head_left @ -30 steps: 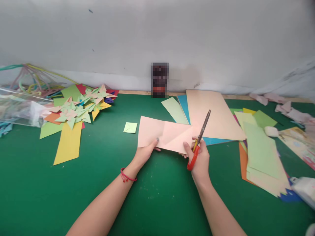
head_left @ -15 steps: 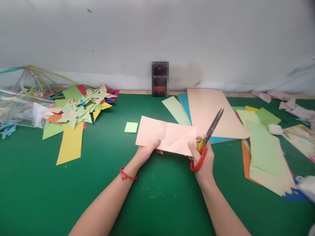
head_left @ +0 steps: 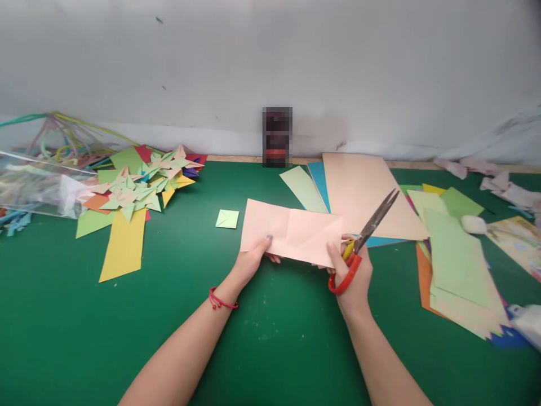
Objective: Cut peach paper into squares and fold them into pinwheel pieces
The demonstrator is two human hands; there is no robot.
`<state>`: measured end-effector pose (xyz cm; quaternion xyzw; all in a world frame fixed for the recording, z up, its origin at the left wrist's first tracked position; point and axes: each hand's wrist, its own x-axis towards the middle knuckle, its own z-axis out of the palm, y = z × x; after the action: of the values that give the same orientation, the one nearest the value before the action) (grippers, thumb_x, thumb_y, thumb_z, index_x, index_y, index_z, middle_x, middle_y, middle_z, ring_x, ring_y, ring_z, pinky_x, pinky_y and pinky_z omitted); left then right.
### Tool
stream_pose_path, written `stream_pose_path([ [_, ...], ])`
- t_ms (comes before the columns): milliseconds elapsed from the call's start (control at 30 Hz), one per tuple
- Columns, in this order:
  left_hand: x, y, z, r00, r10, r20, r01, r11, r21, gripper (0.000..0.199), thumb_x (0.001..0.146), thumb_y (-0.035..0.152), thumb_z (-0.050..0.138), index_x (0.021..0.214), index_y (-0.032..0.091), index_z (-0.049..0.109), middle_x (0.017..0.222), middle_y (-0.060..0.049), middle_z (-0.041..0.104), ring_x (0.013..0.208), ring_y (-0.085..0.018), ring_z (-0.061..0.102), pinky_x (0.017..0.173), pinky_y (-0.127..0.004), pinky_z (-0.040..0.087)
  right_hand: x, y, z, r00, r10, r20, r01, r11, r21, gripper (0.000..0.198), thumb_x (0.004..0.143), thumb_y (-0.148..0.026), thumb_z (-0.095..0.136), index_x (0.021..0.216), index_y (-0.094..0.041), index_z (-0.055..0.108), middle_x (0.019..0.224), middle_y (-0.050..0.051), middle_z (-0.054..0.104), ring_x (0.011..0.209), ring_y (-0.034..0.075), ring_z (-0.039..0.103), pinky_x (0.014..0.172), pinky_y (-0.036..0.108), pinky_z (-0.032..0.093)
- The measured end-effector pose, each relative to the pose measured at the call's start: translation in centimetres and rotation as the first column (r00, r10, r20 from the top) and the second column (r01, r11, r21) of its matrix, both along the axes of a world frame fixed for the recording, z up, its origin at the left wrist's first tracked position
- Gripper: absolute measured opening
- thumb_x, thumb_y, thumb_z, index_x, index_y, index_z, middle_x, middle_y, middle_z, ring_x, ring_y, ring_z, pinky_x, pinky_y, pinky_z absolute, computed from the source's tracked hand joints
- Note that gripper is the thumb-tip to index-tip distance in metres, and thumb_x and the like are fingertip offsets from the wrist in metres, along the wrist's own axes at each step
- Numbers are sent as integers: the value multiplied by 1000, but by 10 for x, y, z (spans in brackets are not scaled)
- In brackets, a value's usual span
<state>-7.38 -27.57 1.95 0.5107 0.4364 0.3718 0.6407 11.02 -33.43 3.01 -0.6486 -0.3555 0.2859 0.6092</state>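
Between both hands I hold a creased sheet of pale pink paper (head_left: 291, 231) above the green table. My left hand (head_left: 256, 252) pinches its lower left edge, thumb on top and fingers beneath. At the right end, my right hand (head_left: 353, 276) grips the paper under its thumb. That same hand also carries scissors (head_left: 374, 220) with red and yellow handles; their blades point up and to the right, away from the paper. A small folded green paper square (head_left: 227, 219) lies just left of the pink sheet.
Folded paper stars (head_left: 131, 194) and a yellow strip (head_left: 122, 248) lie at the left, beside a clear plastic bag (head_left: 38, 186). Large paper sheets (head_left: 367, 192) rest at the back. More green sheets (head_left: 454, 254) and a white eraser-like block (head_left: 473, 224) are on the right.
The pink paper and both hands have shifted slightly to the right. The scissors have tipped further right, their blades now lying at a lower slant.
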Motion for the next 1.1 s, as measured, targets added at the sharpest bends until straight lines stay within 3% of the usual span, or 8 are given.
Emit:
stream_pose_path([
  [133, 2, -1, 2, 998, 63, 1, -63, 998, -13, 38, 82, 39, 48, 59, 13, 62, 51, -3, 62, 51, -16, 59, 60, -29, 51, 1, -2, 1, 997, -22, -71, 23, 1000, 21, 32, 72, -32, 65, 96, -21, 47, 62, -8, 36, 39, 5, 38, 34, 19, 36],
  [267, 0, 0, 0, 975, 218, 42, -216, 975, -42, 34, 81, 41, 50, 68, 11, 61, 49, -2, 60, 46, -16, 58, 50, -28, 49, 1, -3, 2, 986, -10, -164, 22, 997, 68, 32, 72, -30, 65, 97, -21, 47, 61, -8, 36, 37, 5, 37, 34, 20, 35],
  [400, -7, 9, 3, 967, 251, 43, -252, 968, 14, 26, 78, 38, 56, 87, 13, 58, 66, -1, 65, 53, -14, 59, 48, -25, 49, 1, -2, 4, 984, -34, -175, 48, 996, 79, 32, 72, -30, 65, 98, -21, 48, 63, -7, 38, 39, 6, 40, 34, 20, 35],
  [500, -15, 17, 6, 989, 150, -1, -149, 988, 30, 28, 76, 37, 58, 92, 13, 57, 69, -1, 63, 55, -13, 59, 45, -22, 49, 3, -2, 7, 985, -94, -145, 104, 993, 59, 33, 72, -31, 65, 99, -21, 48, 64, -7, 39, 39, 5, 39, 34, 19, 35],
  [667, -26, 20, 11, 981, -176, -85, 171, 983, -67, 28, 75, 32, 62, 91, 10, 56, 62, -1, 62, 54, -13, 61, 43, -20, 47, 6, -1, 6, 971, -210, -112, 216, 976, 39, 36, 74, -31, 64, 103, -20, 46, 69, -4, 48, 45, 5, 43, 37, 17, 37],
  [833, -30, 16, 15, 965, -240, -107, 231, 969, -89, 24, 76, 31, 61, 88, 10, 56, 61, -2, 63, 52, -12, 61, 44, -19, 48, 7, 1, 4, 964, -230, -135, 240, 969, 61, 38, 71, -28, 66, 102, -20, 46, 96, 7, 59, 66, 12, 57, 42, 18, 41],
  [933, -33, 16, 17, 950, -293, -103, 283, 954, -103, 23, 77, 31, 60, 86, 10, 59, 58, -2, 63, 49, -11, 59, 46, -20, 48, 6, 2, 5, 961, -234, -149, 246, 967, 67, 39, 70, -26, 67, 102, -18, 46, 99, 8, 60, 74, 14, 60, 45, 18, 42],
  [1100, -39, 14, 20, 912, -401, -82, 388, 911, -139, 29, 76, 31, 60, 98, 12, 62, 63, -3, 66, 52, -12, 61, 53, -23, 50, 5, 1, 7, 958, -243, -152, 255, 965, 61, 40, 70, -27, 66, 103, -19, 46, 97, 8, 61, 69, 14, 60, 40, 17, 39],
])
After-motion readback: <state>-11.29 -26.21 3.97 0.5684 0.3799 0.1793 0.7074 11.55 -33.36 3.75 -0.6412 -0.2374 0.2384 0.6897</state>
